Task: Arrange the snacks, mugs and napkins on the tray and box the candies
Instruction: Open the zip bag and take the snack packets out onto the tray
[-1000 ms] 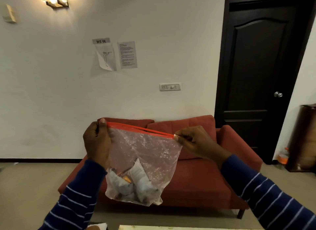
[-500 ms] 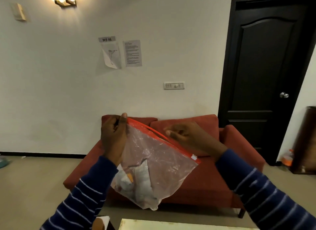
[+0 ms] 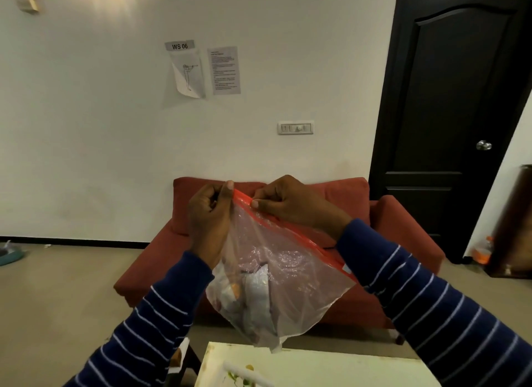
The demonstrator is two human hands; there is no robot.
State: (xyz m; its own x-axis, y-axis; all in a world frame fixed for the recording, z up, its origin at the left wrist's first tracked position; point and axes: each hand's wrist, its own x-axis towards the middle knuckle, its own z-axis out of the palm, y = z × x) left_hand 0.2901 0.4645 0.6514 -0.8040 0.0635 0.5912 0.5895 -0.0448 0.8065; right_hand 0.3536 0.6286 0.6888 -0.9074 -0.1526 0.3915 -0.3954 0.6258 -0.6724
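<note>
Red two-seat fabric sofa (image 3: 288,242) against the white wall, behind everything held. Pale cream table top (image 3: 331,366) at the bottom edge, only its far edge and left corner in view, with a white rim and a floral print just showing there. Clear plastic zip-seal bag with a red closure strip (image 3: 285,271), held up in the air over the far edge of the table top, hanging slantwise, strip running from upper left down to lower right, lowest corner dangling just above the table edge without plainly touching. Likely light, limp and slippery; film crumples and offers no firm purchase; the stiffer red strip judged the right place to take hold, one lip per hand, to peel the seal apart. Small wrapped pieces, white and orange, probably the candies (image 3: 247,297), heaped in the lower left of the bag; kind and count not readable through the film; apt to spill if the bag tips once open. Left hand (image 3: 208,213) curled, thumb and fingers pinching the top left end of the red strip. Right hand (image 3: 290,206) curled, fingertips pinching the strip just beside the left hand. Seal apparently not yet parted.
</note>
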